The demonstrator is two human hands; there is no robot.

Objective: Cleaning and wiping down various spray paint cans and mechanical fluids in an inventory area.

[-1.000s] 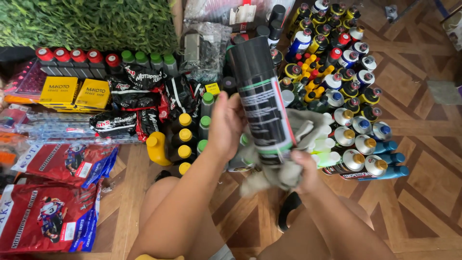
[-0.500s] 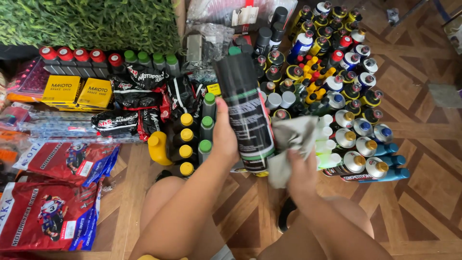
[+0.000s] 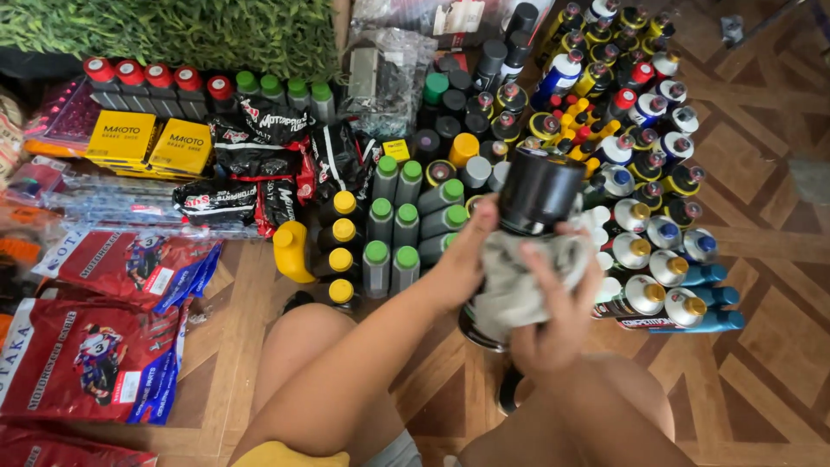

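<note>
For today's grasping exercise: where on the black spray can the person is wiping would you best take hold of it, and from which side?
Probably by the bare upper body of the black spray can, coming from the top right. It is a smooth cylinder tilted toward the camera; the grey cloth and right hand wrap its lower part, and the left hand covers its left side.
</note>
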